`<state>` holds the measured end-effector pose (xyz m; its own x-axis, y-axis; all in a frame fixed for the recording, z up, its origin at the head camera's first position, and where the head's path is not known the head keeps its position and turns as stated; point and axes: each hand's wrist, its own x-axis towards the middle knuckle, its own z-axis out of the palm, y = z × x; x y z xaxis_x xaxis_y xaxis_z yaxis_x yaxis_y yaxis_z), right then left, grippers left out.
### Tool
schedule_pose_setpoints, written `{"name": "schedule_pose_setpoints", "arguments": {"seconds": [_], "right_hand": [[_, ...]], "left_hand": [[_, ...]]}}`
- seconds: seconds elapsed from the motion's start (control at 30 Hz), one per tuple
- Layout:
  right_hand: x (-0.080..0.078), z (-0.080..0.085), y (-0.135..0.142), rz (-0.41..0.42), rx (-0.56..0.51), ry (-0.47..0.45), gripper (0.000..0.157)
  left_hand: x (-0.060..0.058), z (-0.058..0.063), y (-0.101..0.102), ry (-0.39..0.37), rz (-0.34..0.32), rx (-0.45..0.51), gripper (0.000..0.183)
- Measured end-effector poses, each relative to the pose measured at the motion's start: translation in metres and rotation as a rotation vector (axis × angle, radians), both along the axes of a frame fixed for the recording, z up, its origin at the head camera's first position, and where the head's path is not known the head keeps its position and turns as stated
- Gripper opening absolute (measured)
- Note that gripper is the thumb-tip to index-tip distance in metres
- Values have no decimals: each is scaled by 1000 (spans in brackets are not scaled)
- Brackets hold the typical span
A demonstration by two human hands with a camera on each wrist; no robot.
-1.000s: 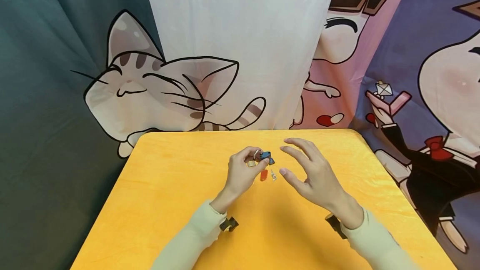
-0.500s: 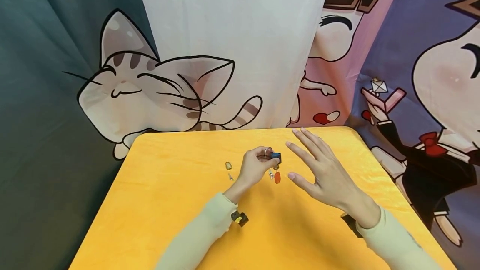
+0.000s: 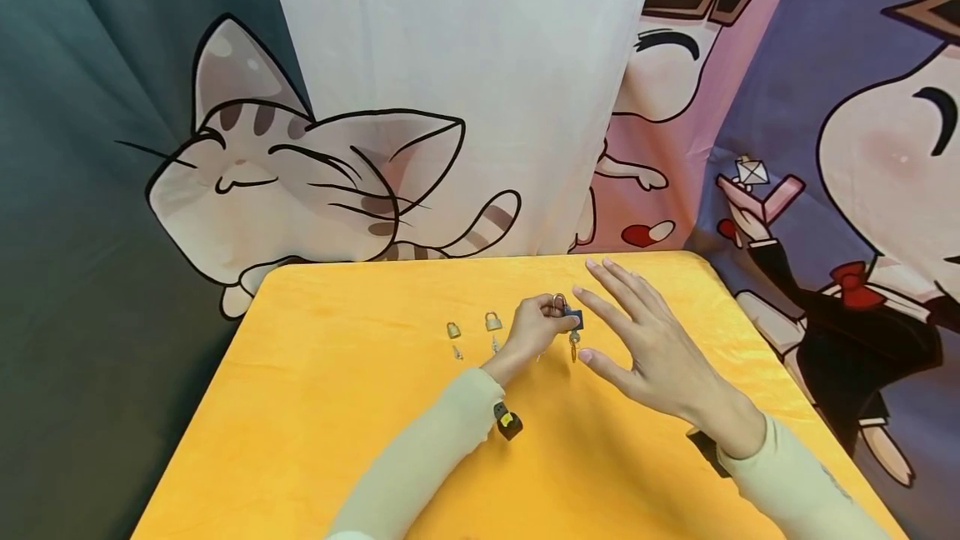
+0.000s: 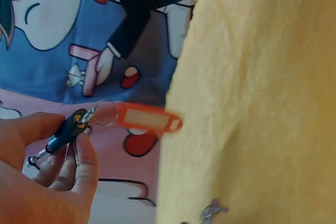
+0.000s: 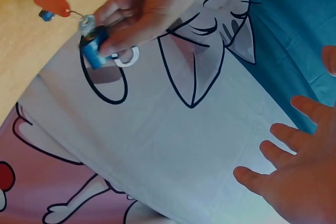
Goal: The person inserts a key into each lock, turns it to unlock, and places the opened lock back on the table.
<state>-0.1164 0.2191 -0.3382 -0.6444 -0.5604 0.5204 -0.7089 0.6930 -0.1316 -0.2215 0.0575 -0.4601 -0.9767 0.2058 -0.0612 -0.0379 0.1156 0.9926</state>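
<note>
My left hand (image 3: 532, 327) pinches a small blue padlock (image 3: 575, 319) between thumb and fingers, raised over the table. A key (image 4: 86, 116) sits in the bottom of the padlock's body, and from its ring dangles an orange key tag (image 4: 147, 118). The silver shackle (image 5: 127, 56) sticks out on the opposite end in the right wrist view. Just to the right, my right hand (image 3: 641, 348) is held in the air with fingers spread and nothing in it, close beside the padlock without gripping it.
Two brass padlocks (image 3: 492, 322) lie on the yellow tablecloth (image 3: 337, 407), left of the hands, each with a small key (image 3: 457, 352) in front. In the right wrist view a blue object (image 5: 46, 16) shows partly behind the tag. A cartoon-printed curtain (image 3: 487, 65) hangs behind the table.
My left hand has moved right with the blue padlock, uncovering the brass padlocks and keys on the table. My right hand has shifted slightly right and its fingers have straightened.
</note>
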Motion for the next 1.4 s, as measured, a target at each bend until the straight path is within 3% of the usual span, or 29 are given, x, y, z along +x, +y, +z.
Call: {"name": "schedule_pose_setpoints", "arguments": {"seconds": [0.23,0.73,0.9,1.2,1.4], "right_hand": [[-1,-2,0,-1,5,2,66],[-5,-10,2,8,-11,12,64],[-4,-13,3,-6,-15,-15,66],[-3,-17,4,-21,-3,-35,67],[-3,-18,6,-31,5,-43,69]], "left_hand": [[-14,-16,15,-87,29,21,13],[-38,-41,44,-138,79,-215,30],[-42,-48,50,-184,101,-226,29],[-45,-52,58,-138,92,-314,17],[-47,-55,61,-50,71,-333,23]]}}
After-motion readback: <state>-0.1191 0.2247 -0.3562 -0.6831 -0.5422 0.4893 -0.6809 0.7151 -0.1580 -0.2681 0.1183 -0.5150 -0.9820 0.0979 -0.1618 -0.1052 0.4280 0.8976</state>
